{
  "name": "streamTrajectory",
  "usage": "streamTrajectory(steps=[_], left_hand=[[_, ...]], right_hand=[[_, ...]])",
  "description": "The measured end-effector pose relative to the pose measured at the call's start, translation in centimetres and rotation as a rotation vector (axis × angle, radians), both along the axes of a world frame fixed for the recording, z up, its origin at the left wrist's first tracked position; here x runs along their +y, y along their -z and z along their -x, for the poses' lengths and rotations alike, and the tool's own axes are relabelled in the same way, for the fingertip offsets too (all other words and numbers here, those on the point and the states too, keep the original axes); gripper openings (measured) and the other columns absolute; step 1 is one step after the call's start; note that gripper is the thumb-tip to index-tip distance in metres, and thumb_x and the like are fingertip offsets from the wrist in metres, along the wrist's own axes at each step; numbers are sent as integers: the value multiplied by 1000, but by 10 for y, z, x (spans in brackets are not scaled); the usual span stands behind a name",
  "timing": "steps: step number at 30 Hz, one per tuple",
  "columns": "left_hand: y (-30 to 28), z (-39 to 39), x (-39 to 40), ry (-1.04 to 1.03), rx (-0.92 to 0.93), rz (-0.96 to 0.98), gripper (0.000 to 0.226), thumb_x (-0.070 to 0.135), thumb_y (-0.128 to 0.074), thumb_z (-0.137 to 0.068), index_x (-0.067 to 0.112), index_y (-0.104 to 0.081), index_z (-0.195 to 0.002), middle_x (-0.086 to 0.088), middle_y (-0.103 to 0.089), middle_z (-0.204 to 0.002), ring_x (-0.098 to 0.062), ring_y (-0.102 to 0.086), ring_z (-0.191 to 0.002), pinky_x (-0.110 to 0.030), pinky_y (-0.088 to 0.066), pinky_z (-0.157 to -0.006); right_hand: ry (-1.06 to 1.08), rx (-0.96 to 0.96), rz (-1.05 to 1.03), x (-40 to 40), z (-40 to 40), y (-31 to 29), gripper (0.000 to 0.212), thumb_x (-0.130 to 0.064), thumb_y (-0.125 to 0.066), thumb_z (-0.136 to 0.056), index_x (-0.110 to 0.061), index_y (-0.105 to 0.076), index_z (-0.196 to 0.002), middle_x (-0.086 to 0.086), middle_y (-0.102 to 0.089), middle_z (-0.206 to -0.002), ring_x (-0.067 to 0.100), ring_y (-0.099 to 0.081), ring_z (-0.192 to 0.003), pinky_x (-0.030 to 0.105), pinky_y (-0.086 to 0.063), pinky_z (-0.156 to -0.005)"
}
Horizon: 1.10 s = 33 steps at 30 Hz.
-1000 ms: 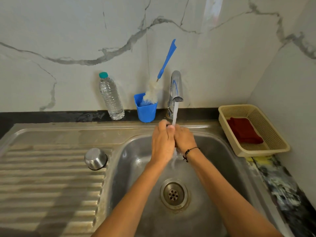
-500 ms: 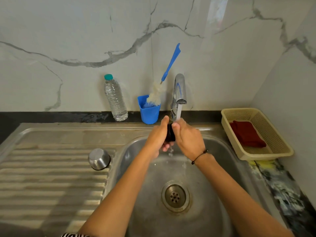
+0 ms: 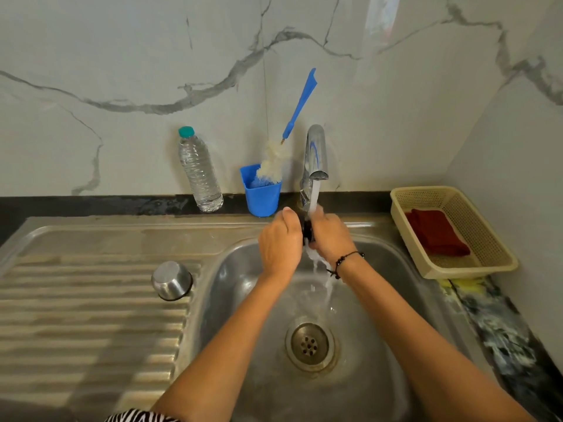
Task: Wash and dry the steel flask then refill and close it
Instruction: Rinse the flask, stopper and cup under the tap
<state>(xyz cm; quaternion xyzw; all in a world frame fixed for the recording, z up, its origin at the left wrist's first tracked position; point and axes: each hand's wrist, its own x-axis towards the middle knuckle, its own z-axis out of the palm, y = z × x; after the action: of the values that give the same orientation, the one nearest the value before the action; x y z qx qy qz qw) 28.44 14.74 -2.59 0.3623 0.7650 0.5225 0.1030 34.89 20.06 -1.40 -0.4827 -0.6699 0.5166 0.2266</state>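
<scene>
Water runs from the tap (image 3: 315,153) straight onto your two hands, which you hold close together over the back of the sink (image 3: 243,300). Between them sits a small black part (image 3: 307,231) — only a narrow strip of it shows, so you cannot tell from here exactly what it is. Your left hand (image 3: 280,243) curls round it from the left with the thumb up on top; your right hand (image 3: 330,237) grips it from the right, directly under the stream. Both hands are clamped on that black part, knuckles nearly touching. Water spills off below your right wrist, past the black bead bracelet (image 3: 344,261), and falls toward the drain (image 3: 309,345).

Your steel cup (image 3: 172,280) lies apart from your hands, upside down on the ribbed draining board (image 3: 76,315) just left of the basin. No flask body shows in your hands or on the board.

Along the back ledge, from left to right, you have a clear plastic water bottle (image 3: 199,172) with a teal cap, then a blue cup (image 3: 262,194) holding a bottle brush (image 3: 289,129) — its blue handle leans up against the marble wall. To your right, a beige basket (image 3: 493,254) holds a folded red cloth (image 3: 435,236).
</scene>
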Motion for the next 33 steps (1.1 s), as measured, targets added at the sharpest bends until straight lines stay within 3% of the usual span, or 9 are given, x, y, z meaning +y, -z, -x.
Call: streamTrajectory(steps=[3,6,10,13,18,24,27,30,33], left_hand=[[-4,2,1,-30,-36,-18,45,11,-31,-101,18,-30,-56,0,-37,-52,-9,-34,-50,-15,-33,-49],[-2,1,-1,-43,28,-40,44,14,-30,-102,20,-30,-58,3,-36,-53,-5,-33,-50,-11,-34,-52],[10,-3,-11,-51,216,-187,35,28,-24,-95,17,-36,-64,11,-30,-52,1,-28,-47,-8,-35,-52],[11,2,-11,-49,332,-226,38,24,-25,-94,6,-52,-74,5,-37,-54,-7,-29,-44,-11,-18,-43],[16,14,-12,-2,420,-212,36,22,-29,-94,1,-55,-80,-7,-50,-58,-14,-38,-51,-27,-27,-50],[15,10,-16,30,504,-218,39,24,-29,-96,0,-58,-84,-4,-50,-60,-11,-39,-52,-14,-22,-47],[20,11,-15,82,554,-237,49,34,-26,-99,0,-60,-90,-8,-57,-70,-11,-43,-60,-21,-31,-53],[23,12,-17,136,460,-220,44,34,-29,-98,1,-58,-101,-4,-56,-77,-9,-46,-64,-13,-33,-57],[5,7,-14,191,25,-61,31,32,-32,-101,13,-53,-90,2,-52,-70,-9,-48,-60,-15,-36,-54]], right_hand=[[-28,26,-159,-12,-1,0,40,-35,-24,-97,-15,-41,-67,4,-48,-63,17,-41,-59,31,-32,-57],[76,114,-92,-15,2,5,32,-38,-32,-90,-15,-46,-72,3,-49,-66,16,-43,-58,32,-35,-55],[79,66,131,-8,1,1,18,-12,-43,-89,-7,-52,-74,4,-45,-63,10,-42,-47,23,-35,-42],[61,246,471,-8,-8,-5,35,-15,-31,-96,-11,-49,-66,3,-36,-46,9,-27,-30,14,-20,-31],[-11,140,398,-11,-9,-18,48,-46,-31,-98,-9,-51,-74,3,-43,-48,12,-34,-35,17,-25,-36],[75,265,431,-14,-7,-24,24,-18,-41,-95,-12,-45,-72,-7,-42,-34,1,-33,-22,11,-22,-26],[3,135,488,-12,-12,-27,26,-25,-37,-94,-12,-46,-74,3,-40,-47,8,-28,-27,14,-20,-29],[-71,34,465,-9,-15,-28,33,-38,-35,-95,-14,-47,-75,2,-38,-51,9,-26,-33,15,-20,-31],[-32,58,85,-11,-13,-25,23,-32,-40,-96,-13,-47,-83,2,-46,-63,9,-41,-44,21,-34,-39]])
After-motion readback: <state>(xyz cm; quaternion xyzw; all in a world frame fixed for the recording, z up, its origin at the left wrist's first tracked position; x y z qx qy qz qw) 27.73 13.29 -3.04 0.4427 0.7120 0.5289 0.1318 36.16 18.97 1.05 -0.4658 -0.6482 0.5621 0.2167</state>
